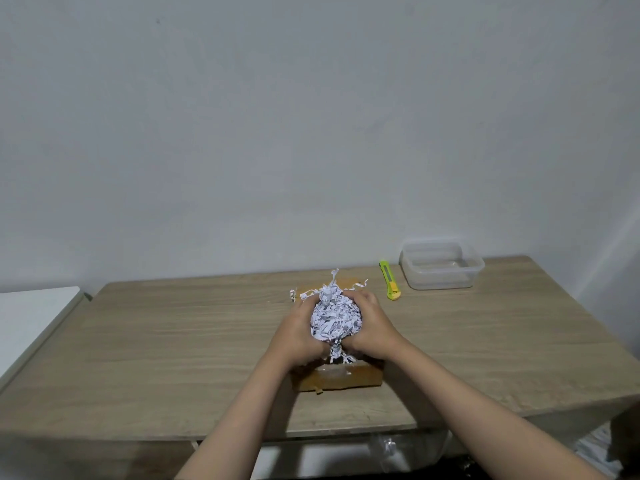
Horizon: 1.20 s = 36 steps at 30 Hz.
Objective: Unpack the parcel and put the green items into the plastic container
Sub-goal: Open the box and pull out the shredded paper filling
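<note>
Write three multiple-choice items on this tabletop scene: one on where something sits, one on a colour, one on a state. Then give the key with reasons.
1. Where is the utility knife?
A. Inside the box
B. On the table, just left of the plastic container
C. In the right hand

2. What colour is the shredded paper?
A. White
B. Green
C. Brown

3. What is in the plastic container?
A. Green items
B. Shredded paper
C. Nothing visible

Key: 1 B, the knife lies flat on the table beside the container. 2 A, the wad held by the left hand and right hand over the cardboard box is white. 3 C, its clear floor shows bare.
</note>
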Motion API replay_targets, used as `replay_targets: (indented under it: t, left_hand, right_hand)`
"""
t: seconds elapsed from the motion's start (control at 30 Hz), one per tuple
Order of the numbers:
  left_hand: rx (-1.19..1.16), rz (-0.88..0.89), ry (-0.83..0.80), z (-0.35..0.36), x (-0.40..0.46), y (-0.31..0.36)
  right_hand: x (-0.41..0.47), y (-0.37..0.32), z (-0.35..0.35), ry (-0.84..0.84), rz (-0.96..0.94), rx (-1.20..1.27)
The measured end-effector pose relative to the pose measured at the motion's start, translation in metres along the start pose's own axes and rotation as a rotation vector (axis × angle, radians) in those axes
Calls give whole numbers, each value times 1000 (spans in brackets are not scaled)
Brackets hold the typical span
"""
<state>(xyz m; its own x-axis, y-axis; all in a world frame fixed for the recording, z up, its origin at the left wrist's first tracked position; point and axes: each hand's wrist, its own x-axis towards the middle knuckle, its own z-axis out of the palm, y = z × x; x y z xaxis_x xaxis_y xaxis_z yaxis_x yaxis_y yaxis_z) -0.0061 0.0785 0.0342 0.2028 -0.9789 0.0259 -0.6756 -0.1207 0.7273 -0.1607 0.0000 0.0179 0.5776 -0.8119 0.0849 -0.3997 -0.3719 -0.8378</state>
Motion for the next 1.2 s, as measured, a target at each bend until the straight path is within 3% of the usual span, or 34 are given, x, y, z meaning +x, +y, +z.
replay_targets:
  t: [0.47,0.77,1.2]
  left_hand:
    - [-56,30,21,-16,4,26]
    - [-47,55,-4,-10,16,51]
    - [-42,177,-177,83,56,120]
  right_hand:
    - [18,-19,-26,-36,131,-68]
    - [9,-29,-66,45,72,-84]
    - [-38,39,-157,152,195,8]
